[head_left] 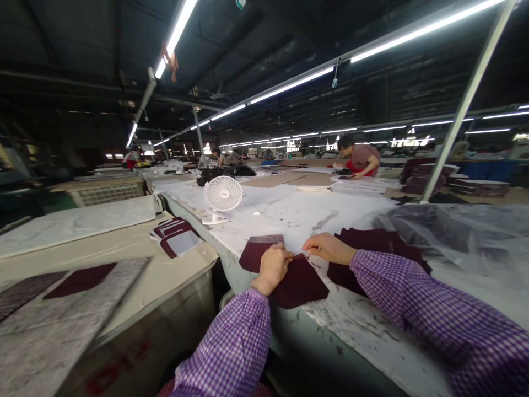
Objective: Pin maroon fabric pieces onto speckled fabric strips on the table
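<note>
A dark maroon fabric piece [298, 284] lies at the near edge of a long white worktable [289, 212]. My left hand [273, 267] rests on it with fingers closed, pinching its upper edge. My right hand [328, 248] meets it from the right, fingers pressed together on the same edge. Both sleeves are purple check. More maroon pieces [372, 245] lie just behind my right hand, partly under clear plastic sheeting [454, 231].
A small white desk fan [223, 196] stands on the table behind the fabric. To the left, a beige cart top [136, 259] holds stacked maroon and white pieces [177, 237]. A grey pole [467, 105] rises at right. Another person [359, 157] works at a far table.
</note>
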The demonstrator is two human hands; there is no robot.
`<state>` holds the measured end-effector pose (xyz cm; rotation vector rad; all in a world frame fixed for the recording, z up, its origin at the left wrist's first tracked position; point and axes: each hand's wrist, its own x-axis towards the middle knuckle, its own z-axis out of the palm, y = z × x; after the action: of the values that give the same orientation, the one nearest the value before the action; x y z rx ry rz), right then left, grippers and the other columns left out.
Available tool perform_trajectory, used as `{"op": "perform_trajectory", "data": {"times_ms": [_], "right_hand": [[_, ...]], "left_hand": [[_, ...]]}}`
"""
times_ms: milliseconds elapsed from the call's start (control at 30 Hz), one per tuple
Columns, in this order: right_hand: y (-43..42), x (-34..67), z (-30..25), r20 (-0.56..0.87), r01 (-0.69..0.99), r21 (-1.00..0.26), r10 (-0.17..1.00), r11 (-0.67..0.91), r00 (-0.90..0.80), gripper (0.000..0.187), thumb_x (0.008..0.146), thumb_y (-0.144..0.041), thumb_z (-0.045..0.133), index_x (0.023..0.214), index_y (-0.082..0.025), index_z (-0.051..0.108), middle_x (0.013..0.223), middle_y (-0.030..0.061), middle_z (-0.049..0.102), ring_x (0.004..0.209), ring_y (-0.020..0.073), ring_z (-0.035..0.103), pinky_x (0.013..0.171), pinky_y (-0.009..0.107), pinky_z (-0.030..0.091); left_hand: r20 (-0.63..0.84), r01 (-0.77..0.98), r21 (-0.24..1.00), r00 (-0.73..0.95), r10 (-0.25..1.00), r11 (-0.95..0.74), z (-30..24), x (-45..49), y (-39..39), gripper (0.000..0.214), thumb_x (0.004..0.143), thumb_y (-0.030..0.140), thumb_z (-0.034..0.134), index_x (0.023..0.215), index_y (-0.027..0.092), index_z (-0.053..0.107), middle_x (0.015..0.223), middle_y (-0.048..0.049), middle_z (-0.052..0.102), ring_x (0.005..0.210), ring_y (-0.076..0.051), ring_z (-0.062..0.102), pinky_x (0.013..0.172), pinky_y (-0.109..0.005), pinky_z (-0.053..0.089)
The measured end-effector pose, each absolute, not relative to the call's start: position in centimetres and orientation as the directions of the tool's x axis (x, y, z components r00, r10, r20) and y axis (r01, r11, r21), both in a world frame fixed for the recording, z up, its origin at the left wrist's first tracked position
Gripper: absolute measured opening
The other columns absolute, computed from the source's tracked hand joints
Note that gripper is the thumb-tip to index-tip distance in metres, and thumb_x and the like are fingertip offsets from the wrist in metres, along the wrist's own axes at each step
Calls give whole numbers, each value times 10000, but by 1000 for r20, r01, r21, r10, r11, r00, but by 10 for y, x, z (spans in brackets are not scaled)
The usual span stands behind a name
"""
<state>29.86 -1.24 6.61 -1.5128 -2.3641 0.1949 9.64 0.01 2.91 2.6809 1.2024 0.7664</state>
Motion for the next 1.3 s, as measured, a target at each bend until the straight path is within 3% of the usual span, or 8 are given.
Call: {"op": "perform_trajectory", "data": {"times_ms": [167, 300, 567, 800, 967, 1100, 1167, 1300], "right_hand": [[-10, 300, 61, 214, 828, -194, 846, 526, -488, 234, 798, -200, 494, 928, -171, 687, 847, 50, 688, 776, 176, 611, 716, 255, 415], [-12, 295, 62, 233, 824, -105, 820, 556, -523, 198, 798, -176, 478, 844, -173, 670, 826, 43, 672, 753, 165, 591, 700, 249, 402], [-14, 290, 59, 233, 849, 19, 824, 527, -517, 148, 810, -176, 479, 825, -173, 626, 795, 30, 635, 687, 147, 548, 635, 243, 363], [-21, 287, 54, 205, 749, 330, 731, 575, -651, 213, 913, -172, 387, 856, -160, 592, 837, 51, 575, 729, 147, 519, 625, 253, 357], [-25, 282, 52, 138, 668, 455, 695, 589, -706, 190, 892, -97, 422, 897, -143, 606, 875, 81, 572, 813, 178, 515, 652, 272, 383], [-24, 288, 57, 122, 740, 398, 768, 543, -629, 210, 865, -77, 448, 870, -150, 645, 845, 81, 598, 849, 198, 543, 729, 301, 411], [-24, 289, 61, 166, 812, 291, 809, 507, -564, 273, 843, -36, 428, 927, -159, 657, 896, 81, 618, 868, 189, 562, 763, 295, 421], [-28, 281, 61, 222, 808, 62, 781, 586, -584, 338, 859, -63, 367, 1045, -159, 633, 991, 82, 624, 909, 171, 577, 816, 276, 433]], "left_hand": [[419, 678, 254, 566, 710, -690, 28, 95, -3, 241, 869, 207, 483, 878, 266, 716, 850, -32, 598, 841, -166, 538, 727, -252, 418], [413, 686, 238, 569, 711, -688, 29, 95, -4, 265, 876, 199, 463, 854, 257, 721, 855, -37, 597, 845, -167, 532, 730, -256, 417], [441, 674, 237, 568, 695, -700, 28, 94, -5, 271, 876, 198, 457, 875, 260, 721, 839, -48, 588, 824, -182, 525, 731, -286, 425], [434, 635, 268, 592, 680, -724, 24, 94, -1, 290, 876, 173, 453, 943, 288, 711, 835, -32, 576, 823, -166, 508, 782, -286, 423], [430, 648, 156, 635, 642, -746, 26, 93, -4, 317, 888, 171, 426, 955, 308, 703, 879, -41, 569, 844, -187, 501, 800, -327, 417], [433, 657, 119, 640, 634, -744, 28, 92, -7, 310, 880, 159, 430, 953, 286, 703, 904, -52, 571, 860, -199, 499, 784, -330, 419], [426, 663, 123, 637, 642, -739, 27, 93, -7, 307, 879, 161, 431, 950, 280, 705, 914, -57, 572, 868, -201, 498, 789, -334, 418], [438, 666, 136, 624, 648, -733, 26, 95, -7, 310, 885, 172, 423, 976, 287, 696, 911, -54, 577, 864, -194, 505, 791, -329, 419]]}}
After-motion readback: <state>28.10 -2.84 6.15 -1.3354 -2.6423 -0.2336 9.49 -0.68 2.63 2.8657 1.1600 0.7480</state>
